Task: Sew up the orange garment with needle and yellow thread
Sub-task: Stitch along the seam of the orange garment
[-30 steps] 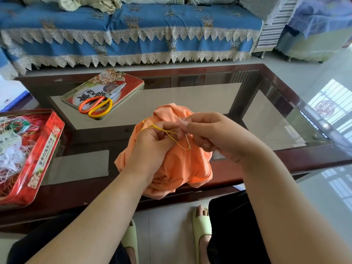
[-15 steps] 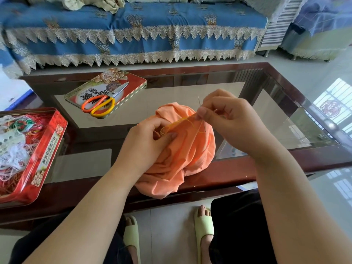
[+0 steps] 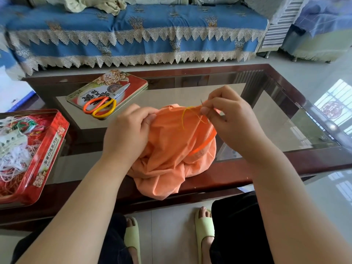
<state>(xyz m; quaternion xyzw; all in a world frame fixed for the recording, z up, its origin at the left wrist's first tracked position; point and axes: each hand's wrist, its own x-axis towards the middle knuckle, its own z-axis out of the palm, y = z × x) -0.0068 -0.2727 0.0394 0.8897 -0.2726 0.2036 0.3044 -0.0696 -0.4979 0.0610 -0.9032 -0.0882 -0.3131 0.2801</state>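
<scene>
A: While left hand (image 3: 129,134) grips bunched orange garment (image 3: 171,149) on surface (image 3: 285,164), right?
B: Right hand (image 3: 228,119) pinches needle (image 3: 202,103); yellow thread (image 3: 187,113) loops over garment top.

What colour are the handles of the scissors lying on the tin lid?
One handle orange, the other yellow, on the scissors; seen clearly in the head view.
</scene>
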